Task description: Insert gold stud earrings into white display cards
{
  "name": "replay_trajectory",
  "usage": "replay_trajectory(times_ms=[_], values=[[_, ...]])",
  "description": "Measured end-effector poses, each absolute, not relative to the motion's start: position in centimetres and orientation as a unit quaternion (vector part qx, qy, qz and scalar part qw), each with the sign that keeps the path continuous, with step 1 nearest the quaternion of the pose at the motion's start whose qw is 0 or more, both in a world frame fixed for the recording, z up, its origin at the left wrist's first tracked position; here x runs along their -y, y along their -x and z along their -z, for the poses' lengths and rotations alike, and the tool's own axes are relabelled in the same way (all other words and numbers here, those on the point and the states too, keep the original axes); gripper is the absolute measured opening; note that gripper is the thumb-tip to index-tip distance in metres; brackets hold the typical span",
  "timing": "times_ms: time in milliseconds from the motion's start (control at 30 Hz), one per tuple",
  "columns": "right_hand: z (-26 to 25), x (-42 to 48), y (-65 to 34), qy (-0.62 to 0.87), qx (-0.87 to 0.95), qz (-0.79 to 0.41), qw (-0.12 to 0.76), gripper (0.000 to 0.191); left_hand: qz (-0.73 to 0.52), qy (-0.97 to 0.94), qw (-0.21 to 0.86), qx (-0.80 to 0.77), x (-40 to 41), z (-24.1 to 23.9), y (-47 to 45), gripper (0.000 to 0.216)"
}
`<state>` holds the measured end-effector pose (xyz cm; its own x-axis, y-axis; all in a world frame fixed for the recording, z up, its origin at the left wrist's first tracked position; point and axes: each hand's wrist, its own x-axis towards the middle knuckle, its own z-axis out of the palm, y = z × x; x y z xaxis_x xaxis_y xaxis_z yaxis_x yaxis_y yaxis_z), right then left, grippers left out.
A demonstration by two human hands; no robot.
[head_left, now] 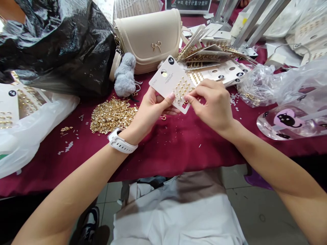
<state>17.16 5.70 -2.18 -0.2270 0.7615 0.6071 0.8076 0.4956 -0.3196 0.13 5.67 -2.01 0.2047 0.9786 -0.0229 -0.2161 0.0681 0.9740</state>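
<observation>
1. My left hand (150, 110) held the white card (167, 80) up off the burgundy tablecloth (173, 146) at mid-scene. The thumb was pressed on the card's near face and the fingers were behind it. The card sat tilted.
2. My right hand (214, 105) had thumb and forefinger pinched together at the card's near-right corner, beside the rows of gold studs (182, 89). The tips hid whatever small piece was between them, so I couldn't tell what it was.
3. Judgement: the left thumb was best parked close to that corner so the card didn't flex. A light push square to the card face, lined up with the existing rows, looked right. Too much force would likely crease the corner.
4. The loose gold pile (112, 115) lay on the cloth to the near left of my left wrist, apart from the card. One stray gold hoop (163, 117) lay just under my left hand.
5. Surroundings:
   - Far right, just behind the card: a fanned stack of filled cards (212, 64).
   - Far: a cream handbag (150, 37) with a grey pompom (124, 75).
   - Far left: a black plastic bag (58, 44).
   - Left: a white bag (30, 119) holding more cards.
   - Right: a clear bag (258, 85) and a cat-print pouch (288, 120).
6. Nothing blocked the pinch. The fanned stack crowded the far side of the card. White and gold crumbs littered the cloth, so I judged a dropped stud would be hard to find.
</observation>
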Motion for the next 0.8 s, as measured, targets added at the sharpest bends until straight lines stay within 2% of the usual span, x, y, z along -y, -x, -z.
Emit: replay_trajectory(times_ms=[267,633,800], values=[[2.6,-5.8,-16.9,0.527,0.771,0.052,0.353,0.019,-0.481,-0.449,0.628,-0.415,-6.0,1.6,0.0,0.038],[2.3,-5.9,-17.0,0.539,0.764,0.045,0.353,0.032,-0.472,-0.445,0.643,-0.407,-5.8,1.2,0.1,0.036],[1.0,-5.6,-18.1,0.500,0.781,0.085,0.364,0.020,-0.475,-0.443,0.642,-0.408,-5.9,1.1,0.2,0.034]])
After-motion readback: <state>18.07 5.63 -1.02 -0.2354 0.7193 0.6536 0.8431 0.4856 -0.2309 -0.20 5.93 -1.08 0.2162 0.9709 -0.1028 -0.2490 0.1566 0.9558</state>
